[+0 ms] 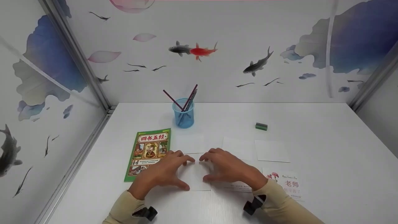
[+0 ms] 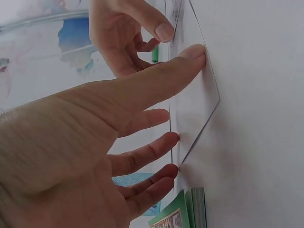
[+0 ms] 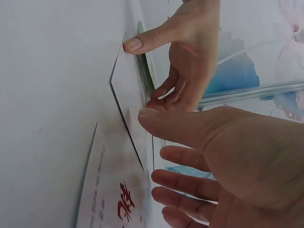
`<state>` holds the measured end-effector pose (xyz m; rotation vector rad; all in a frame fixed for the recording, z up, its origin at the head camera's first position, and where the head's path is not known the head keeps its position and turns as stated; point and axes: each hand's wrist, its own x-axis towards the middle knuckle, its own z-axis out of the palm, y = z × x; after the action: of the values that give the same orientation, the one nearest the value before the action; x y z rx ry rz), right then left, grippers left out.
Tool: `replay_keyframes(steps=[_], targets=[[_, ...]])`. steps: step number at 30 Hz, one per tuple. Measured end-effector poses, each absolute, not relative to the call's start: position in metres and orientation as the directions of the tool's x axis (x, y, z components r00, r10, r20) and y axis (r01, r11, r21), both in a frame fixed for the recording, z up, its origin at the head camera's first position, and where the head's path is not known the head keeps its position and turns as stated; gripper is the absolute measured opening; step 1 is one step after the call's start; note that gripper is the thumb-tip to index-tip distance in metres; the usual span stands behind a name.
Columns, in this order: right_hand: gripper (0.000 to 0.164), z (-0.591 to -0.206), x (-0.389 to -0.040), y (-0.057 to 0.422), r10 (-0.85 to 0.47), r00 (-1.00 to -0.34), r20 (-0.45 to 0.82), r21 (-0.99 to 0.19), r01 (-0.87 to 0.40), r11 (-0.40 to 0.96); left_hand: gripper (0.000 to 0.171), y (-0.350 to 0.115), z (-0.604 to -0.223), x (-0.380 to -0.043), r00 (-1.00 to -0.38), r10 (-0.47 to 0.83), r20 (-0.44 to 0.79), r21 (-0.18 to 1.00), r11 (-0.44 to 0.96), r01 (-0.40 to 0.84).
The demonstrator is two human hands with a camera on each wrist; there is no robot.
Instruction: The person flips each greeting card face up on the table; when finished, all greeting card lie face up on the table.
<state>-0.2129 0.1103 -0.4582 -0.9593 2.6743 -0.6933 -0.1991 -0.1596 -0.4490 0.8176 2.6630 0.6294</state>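
I see the left hand (image 1: 168, 171) and right hand (image 1: 228, 168) with fingers parted and curved, gripping nothing, either side of a blank white card (image 1: 196, 179) on the surface (image 1: 335, 174); the left thumb touches its near edge. To the right, I read 老师 on a floral greeting card (image 1: 293, 184). Left, a green-bordered book (image 1: 150, 147) is titled 四书五经. Farther right lies a green cylinder (image 1: 261, 126); at the far side stands a blue pencil cup (image 1: 184, 120).

Tan sleeves (image 1: 284, 200), black wrist cameras (image 1: 250, 207)
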Motion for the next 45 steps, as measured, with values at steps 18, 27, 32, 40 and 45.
replay_keyframes(steps=[18, 27, 32, 40, 45], targets=[[0.064, -0.466, -0.212, 0.109, -0.607, -0.792, 0.066, -0.704, -0.468, 0.534, 0.017, -0.153, -0.455, -0.206, -0.83, 0.552, 0.079, 0.596, 0.642, 0.483], [0.053, -0.459, -0.211, 0.102, -0.519, -0.769, 0.374, -0.757, -0.576, 0.307, 0.033, -0.14, -0.445, -0.2, -0.886, 0.396, 0.241, 0.658, 0.604, 0.449], [0.037, -0.456, -0.208, 0.101, -0.562, -0.713, 0.42, -0.737, -0.629, 0.248, 0.038, -0.138, -0.439, -0.198, -0.897, 0.34, 0.284, 0.685, 0.582, 0.437], [0.058, -0.454, -0.215, 0.104, -0.511, -0.703, 0.495, -0.646, -0.691, 0.326, 0.029, -0.142, -0.443, -0.201, -0.872, 0.403, 0.278, 0.724, 0.509, 0.466], [0.046, -0.457, -0.219, 0.108, -0.416, -0.765, 0.492, -0.609, -0.644, 0.463, 0.027, -0.143, -0.446, -0.203, -0.883, 0.422, 0.207, 0.829, 0.404, 0.387]])
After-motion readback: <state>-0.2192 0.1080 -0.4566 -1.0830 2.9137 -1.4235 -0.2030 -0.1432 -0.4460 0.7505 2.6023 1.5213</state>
